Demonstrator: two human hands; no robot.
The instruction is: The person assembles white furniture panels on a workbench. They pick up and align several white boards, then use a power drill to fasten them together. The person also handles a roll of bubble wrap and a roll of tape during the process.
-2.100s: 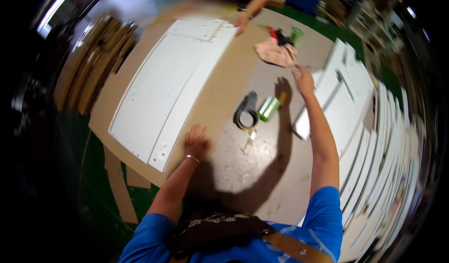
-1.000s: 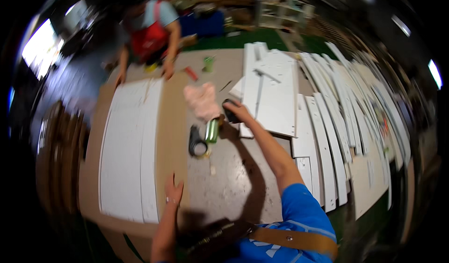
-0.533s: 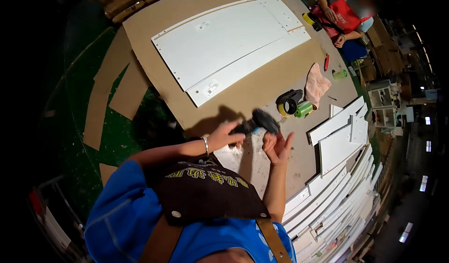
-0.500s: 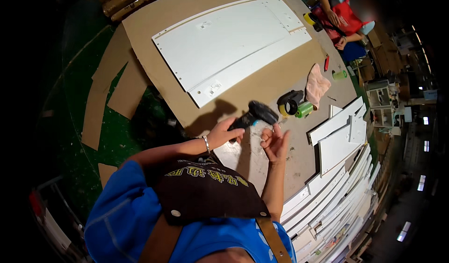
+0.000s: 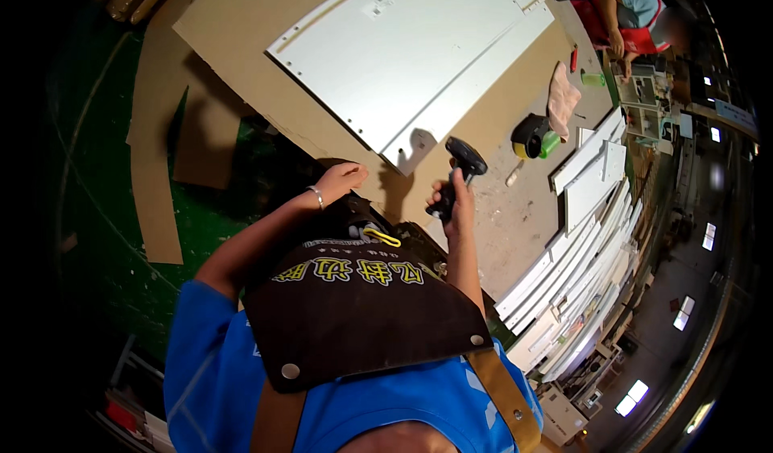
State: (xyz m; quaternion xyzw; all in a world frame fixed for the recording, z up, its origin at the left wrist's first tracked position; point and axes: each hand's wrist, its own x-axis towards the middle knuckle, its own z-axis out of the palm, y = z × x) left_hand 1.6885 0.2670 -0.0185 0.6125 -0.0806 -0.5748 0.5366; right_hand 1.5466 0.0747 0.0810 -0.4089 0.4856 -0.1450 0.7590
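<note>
My right hand (image 5: 456, 199) is wrapped round the handle of a black hand tool (image 5: 467, 157), with its wide, rounded head raised above the table. The exact kind of tool is unclear. My left hand (image 5: 342, 181), loosely stretched with nothing in it, is near the edge of the brown cardboard sheet (image 5: 241, 66). Beyond both hands lies a large white panel (image 5: 411, 58) with small holes along its edge and labels on its face. The tool's shadow falls on the panel's near corner.
A black-and-yellow tape dispenser (image 5: 527, 136), a green roll (image 5: 550, 143) and a pink cloth (image 5: 562, 99) lie to the right. White boards (image 5: 592, 187) are stacked at the table's right. Another person (image 5: 632, 18) stands at far right. Cardboard pieces (image 5: 157, 203) lie on the green floor.
The tool has passed from my left hand into my right. My left hand has drawn away to the left, and the view has shifted.
</note>
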